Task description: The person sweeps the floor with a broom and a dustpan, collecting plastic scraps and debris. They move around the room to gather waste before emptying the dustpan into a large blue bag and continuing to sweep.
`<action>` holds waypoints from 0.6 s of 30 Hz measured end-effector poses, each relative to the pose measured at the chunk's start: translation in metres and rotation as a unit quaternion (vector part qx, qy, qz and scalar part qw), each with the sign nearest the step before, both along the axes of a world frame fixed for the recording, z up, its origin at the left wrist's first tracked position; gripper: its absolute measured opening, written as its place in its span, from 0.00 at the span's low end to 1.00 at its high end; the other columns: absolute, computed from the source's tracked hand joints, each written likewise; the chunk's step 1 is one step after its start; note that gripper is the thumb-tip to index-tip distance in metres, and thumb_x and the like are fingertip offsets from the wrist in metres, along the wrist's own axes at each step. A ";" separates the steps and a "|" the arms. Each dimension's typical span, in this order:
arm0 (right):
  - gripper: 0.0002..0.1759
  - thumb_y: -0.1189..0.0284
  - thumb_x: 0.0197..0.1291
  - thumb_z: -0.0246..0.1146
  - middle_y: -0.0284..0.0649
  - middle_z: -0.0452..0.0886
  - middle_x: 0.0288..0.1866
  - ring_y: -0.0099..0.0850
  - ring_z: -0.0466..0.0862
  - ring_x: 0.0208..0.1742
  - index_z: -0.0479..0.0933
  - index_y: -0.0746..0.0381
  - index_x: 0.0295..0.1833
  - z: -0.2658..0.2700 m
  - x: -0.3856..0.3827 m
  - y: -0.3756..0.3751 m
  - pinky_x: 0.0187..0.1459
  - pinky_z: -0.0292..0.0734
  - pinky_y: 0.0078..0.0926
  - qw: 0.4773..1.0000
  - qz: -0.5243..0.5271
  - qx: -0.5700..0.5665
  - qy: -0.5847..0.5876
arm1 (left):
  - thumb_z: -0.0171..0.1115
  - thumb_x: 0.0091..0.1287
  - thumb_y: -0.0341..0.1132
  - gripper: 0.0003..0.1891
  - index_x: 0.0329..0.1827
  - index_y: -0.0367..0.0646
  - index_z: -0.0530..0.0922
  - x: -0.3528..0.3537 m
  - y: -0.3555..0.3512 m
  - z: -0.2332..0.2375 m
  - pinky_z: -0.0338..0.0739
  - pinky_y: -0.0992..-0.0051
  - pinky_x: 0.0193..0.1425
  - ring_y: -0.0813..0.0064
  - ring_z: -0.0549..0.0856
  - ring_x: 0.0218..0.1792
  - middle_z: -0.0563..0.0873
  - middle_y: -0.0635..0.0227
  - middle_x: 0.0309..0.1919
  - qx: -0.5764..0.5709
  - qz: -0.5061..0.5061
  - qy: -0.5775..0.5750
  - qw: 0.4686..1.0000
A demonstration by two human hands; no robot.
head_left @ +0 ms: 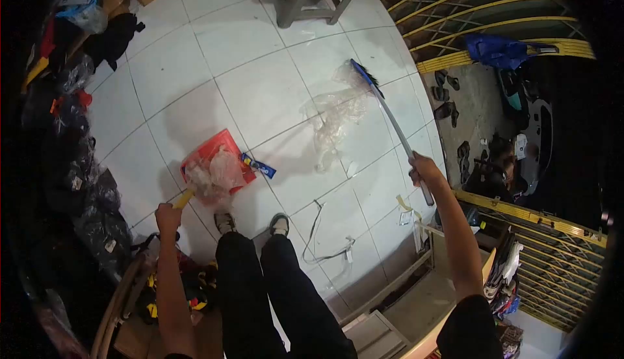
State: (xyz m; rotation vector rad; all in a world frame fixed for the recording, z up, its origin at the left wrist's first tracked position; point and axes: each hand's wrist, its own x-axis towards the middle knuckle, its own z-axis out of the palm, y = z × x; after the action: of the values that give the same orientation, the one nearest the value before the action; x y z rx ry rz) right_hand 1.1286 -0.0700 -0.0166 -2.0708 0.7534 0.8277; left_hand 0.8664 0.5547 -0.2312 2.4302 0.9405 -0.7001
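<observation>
My left hand (168, 219) is closed around the yellow handle (184, 198) of a red dustpan (223, 142), held low over the tiles. Crumpled clear plastic (218, 172) is heaped in the pan, and a blue wrapper (259, 165) lies at its right edge. My right hand (426, 169) grips the grey stick of a broom (394, 122). Its blue head (365, 75) with dark bristles rests on the floor at the far right, touching a sheet of clear plastic (338, 119) spread over the tiles.
Black plastic-wrapped bundles (101, 219) line the left side. A grey stool (305, 1) stands at the back. A strap (316, 232) lies near my feet. Yellow folding gates (481, 14) and an open drawer (416, 297) are on the right, with sandals (445, 108) outside.
</observation>
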 end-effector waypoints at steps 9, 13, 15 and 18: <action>0.34 0.66 0.65 0.56 0.35 0.69 0.19 0.20 0.66 0.15 0.52 0.54 0.74 0.104 -0.187 0.076 0.16 0.64 0.22 0.983 -0.116 0.035 0.141 | 0.61 0.51 0.33 0.12 0.33 0.30 0.79 -0.006 0.000 -0.010 0.77 0.58 0.43 0.50 0.84 0.39 0.83 0.45 0.34 0.014 0.029 -0.005 0.999; 0.32 0.69 0.66 0.54 0.32 0.66 0.18 0.20 0.64 0.15 0.53 0.52 0.74 0.133 -0.239 0.147 0.16 0.61 0.19 0.965 -0.174 0.068 0.183 | 0.61 0.54 0.34 0.13 0.35 0.30 0.79 -0.005 0.001 -0.004 0.77 0.59 0.45 0.49 0.83 0.41 0.83 0.44 0.37 -0.043 0.112 0.040 0.992; 0.32 0.70 0.66 0.53 0.30 0.62 0.19 0.19 0.63 0.16 0.52 0.53 0.74 0.142 -0.261 0.169 0.16 0.60 0.18 0.961 -0.172 0.120 0.180 | 0.60 0.55 0.34 0.14 0.37 0.30 0.78 0.000 -0.003 0.010 0.77 0.59 0.47 0.47 0.83 0.43 0.82 0.43 0.39 -0.054 0.114 0.043 0.991; 0.32 0.70 0.66 0.53 0.28 0.59 0.20 0.19 0.61 0.17 0.52 0.53 0.74 0.160 -0.280 0.206 0.17 0.58 0.17 0.955 -0.170 0.116 0.214 | 0.61 0.56 0.33 0.14 0.39 0.30 0.78 0.003 -0.009 0.017 0.78 0.58 0.47 0.47 0.83 0.42 0.82 0.42 0.38 -0.016 0.087 0.016 0.996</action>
State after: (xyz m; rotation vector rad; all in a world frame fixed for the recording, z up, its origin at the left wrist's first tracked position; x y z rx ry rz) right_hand 0.8484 0.1361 0.1437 -1.5101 1.1471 1.1179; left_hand 0.8691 0.5461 -0.2139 2.2821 1.1290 -0.6876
